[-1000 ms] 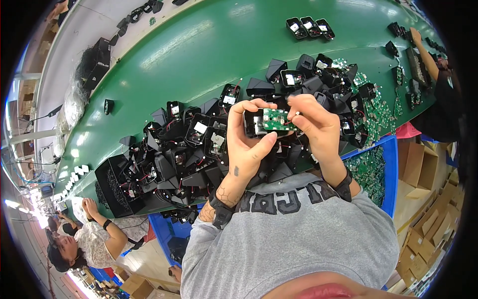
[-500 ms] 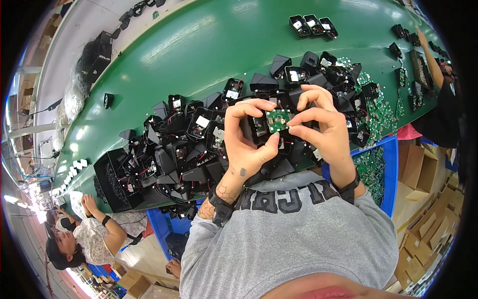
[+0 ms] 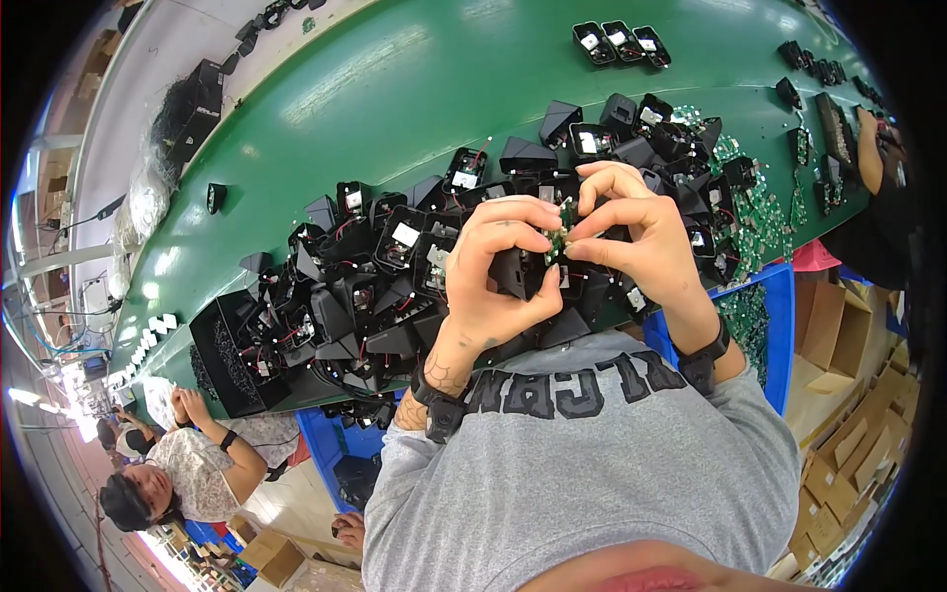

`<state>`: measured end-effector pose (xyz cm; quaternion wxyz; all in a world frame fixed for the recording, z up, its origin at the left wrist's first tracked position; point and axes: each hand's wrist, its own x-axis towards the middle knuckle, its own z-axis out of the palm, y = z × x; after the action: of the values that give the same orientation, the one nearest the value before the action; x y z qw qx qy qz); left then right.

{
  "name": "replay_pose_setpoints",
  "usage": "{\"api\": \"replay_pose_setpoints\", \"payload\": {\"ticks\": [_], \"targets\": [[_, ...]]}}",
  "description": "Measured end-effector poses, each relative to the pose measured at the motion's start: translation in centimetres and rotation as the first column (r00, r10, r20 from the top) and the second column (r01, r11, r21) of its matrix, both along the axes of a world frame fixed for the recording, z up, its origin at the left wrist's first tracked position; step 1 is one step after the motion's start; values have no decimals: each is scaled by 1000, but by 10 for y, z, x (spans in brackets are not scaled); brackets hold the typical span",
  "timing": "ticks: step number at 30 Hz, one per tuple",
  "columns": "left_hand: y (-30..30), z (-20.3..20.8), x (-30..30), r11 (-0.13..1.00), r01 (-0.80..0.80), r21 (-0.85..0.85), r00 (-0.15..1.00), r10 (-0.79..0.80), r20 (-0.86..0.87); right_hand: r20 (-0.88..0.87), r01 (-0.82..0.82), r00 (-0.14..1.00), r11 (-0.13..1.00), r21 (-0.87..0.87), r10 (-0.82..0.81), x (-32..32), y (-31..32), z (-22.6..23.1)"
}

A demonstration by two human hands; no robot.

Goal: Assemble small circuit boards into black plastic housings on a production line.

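Note:
A small green circuit board [image 3: 564, 219] stands nearly edge-on between my two hands, over the heap of black plastic housings. My left hand [image 3: 493, 261] grips its left side with bent fingers, thumb below. Within the curl of that hand shows a black housing [image 3: 517, 272]; whether the hand holds it or it lies behind, I cannot tell. My right hand [image 3: 641, 232] pinches the board's other side between thumb and index finger, its remaining fingers curled above. Around both hands lie open housings [image 3: 400, 237] with white labels and red wires. My fingertips hide part of the board.
Loose green circuit boards [image 3: 755, 217] are heaped on the green table [image 3: 345, 128] at right, with more in a blue bin [image 3: 779, 335] below. Three housings [image 3: 621, 44] stand in a row at the far side. A black box [image 3: 232, 350] holds small dark parts. Co-workers [image 3: 192, 464] sit left and right.
The circuit board has turned from face-up to nearly edge-on between my fingers. My left fingertips have come closer to my right ones.

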<state>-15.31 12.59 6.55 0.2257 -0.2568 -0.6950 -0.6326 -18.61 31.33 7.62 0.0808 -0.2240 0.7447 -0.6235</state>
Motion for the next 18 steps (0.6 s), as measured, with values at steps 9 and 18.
{"api": "replay_pose_setpoints", "payload": {"ticks": [9, 18], "targets": [[2, -2, 0, 1000, 4, 26, 1000, -4, 13, -73, 23, 997, 999, 39, -20, -3, 3, 0], [5, 0, 2, 998, -20, -54, 999, 17, -49, -11, -48, 999, 998, 41, 49, 0, 3, 3]]}}
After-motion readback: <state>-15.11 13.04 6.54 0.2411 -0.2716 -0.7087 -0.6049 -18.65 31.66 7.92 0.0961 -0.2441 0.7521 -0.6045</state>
